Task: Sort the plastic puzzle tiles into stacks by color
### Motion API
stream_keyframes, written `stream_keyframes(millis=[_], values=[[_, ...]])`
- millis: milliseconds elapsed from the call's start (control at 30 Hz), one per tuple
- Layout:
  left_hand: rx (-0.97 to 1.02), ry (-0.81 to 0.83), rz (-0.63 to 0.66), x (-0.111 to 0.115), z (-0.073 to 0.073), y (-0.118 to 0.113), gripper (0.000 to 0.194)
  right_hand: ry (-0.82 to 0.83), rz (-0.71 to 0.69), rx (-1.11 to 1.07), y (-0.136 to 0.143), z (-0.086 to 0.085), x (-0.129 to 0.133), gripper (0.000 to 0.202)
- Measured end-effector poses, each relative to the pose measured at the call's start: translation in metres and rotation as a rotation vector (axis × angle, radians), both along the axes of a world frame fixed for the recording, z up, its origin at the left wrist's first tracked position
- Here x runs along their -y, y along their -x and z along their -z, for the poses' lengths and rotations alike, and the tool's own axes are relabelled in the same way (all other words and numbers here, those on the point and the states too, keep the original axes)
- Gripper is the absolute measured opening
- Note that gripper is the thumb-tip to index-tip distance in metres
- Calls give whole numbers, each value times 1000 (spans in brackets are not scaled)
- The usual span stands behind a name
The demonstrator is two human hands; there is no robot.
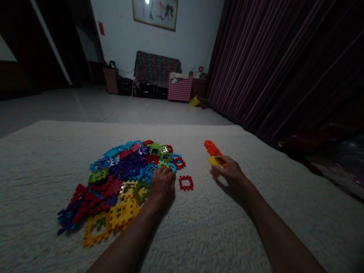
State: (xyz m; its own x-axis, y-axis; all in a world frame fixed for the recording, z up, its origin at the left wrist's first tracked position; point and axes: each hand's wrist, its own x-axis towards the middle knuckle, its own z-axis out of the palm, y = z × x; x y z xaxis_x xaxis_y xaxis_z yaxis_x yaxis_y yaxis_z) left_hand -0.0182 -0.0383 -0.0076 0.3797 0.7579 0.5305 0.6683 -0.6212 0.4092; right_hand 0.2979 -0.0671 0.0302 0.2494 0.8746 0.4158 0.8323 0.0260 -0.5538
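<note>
A heap of plastic interlocking building tiles (127, 167) in many colours lies left of centre on the pale bedspread. At its right edge rests my left hand (162, 185), back upward, fingers curled together. Its fingertips are hidden, so what they hold, if anything, does not show. My right hand (231, 171) pinches a yellow tile (214, 161) between thumb and fingers, close to the near end of a row of orange tiles (212, 148). Between my two hands a red square frame tile (186, 183) lies flat by itself.
The quilted bedspread (204, 223) reaches to a far edge, with grey floor (159, 110) beyond. A cloth-draped object (156, 68) and a red checked cloth (179, 88) stand by the wall. A dark purple curtain (256, 57) hangs on the right.
</note>
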Motion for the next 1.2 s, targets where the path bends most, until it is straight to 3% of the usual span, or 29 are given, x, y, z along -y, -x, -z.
stream_keyframes(millis=[133, 200, 367, 533, 867, 1067, 1200], values=[[-13, -7, 1, 0, 0, 0, 21, -100, 390, -159, -36, 7, -5, 43], [-13, -9, -5, 0, 0, 0, 21, -133, 468, -183, -46, 14, -6, 45], [-13, -16, -12, 1, -1, 0, 22, -154, 445, -121, -44, 33, -12, 51], [-2, -12, -5, 1, 0, 0, 21, -172, 391, -56, -42, 41, -17, 50], [-73, 6, -7, 8, -9, -2, 20, -45, 404, 91, -43, 45, -21, 61], [-104, 12, 19, 10, -11, -1, 18, 3, 358, 169, -48, 47, -24, 54], [-134, -14, 56, 12, -15, -3, 17, 52, 424, 98, -39, 38, -20, 70]])
